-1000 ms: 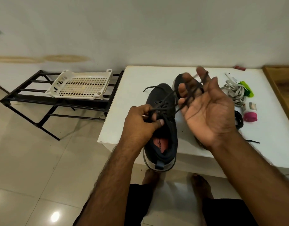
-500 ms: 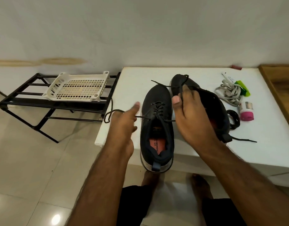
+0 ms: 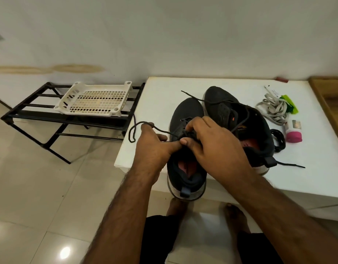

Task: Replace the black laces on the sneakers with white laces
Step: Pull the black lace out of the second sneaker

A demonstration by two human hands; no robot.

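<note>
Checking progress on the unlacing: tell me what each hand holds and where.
Both hands work the black lace at the near sneaker's eyelets: right hand pinches the crossings, left hand holds the loose strand.

Two sneakers (image 3: 187, 119), perhaps two white laces (image 3: 273, 109)

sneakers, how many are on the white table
2. One sneaker lies near the table's front edge, heel overhanging, with the left hand and right hand working its black lace. The second sneaker lies just right of it, partly behind the right hand.
</note>
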